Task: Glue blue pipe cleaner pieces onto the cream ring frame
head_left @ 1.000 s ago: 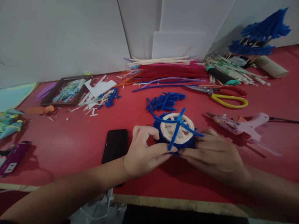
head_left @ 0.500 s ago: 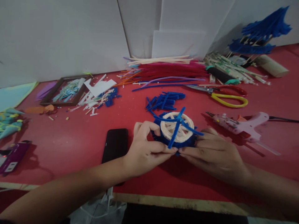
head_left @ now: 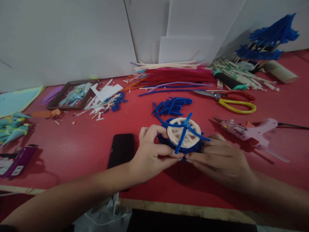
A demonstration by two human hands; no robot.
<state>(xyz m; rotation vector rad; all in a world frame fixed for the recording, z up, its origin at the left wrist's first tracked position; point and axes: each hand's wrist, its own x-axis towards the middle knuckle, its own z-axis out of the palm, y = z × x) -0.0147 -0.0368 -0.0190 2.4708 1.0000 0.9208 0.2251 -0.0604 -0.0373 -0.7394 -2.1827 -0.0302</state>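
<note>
Between my two hands is a round pipe-cleaner craft piece [head_left: 172, 137], with a cream spoked ring on top and a fuzzy blue rim below. Blue pipe cleaners cross over the ring and stick out past its edge. My left hand [head_left: 154, 146] is closed on the left and near side of the piece. My right hand [head_left: 223, 158] grips its right and near side. The thumbs and fingertips of both hands almost meet at the near edge, pressing the blue rim. A small heap of cut blue pipe-cleaner pieces [head_left: 172, 105] lies just behind it.
A pink glue gun [head_left: 248, 132] and yellow-and-red-handled scissors [head_left: 236, 101] lie to the right. A black phone [head_left: 122, 149] is beside my left forearm. Long red pipe cleaners [head_left: 178, 74] lie at the back, near a blue canopy-like model [head_left: 267, 40]. Scraps and a brown frame [head_left: 54, 104] are left.
The view has shifted slightly, so the background sits a little lower and further right. Both hands keep their hold on the craft piece with hardly any visible movement.
</note>
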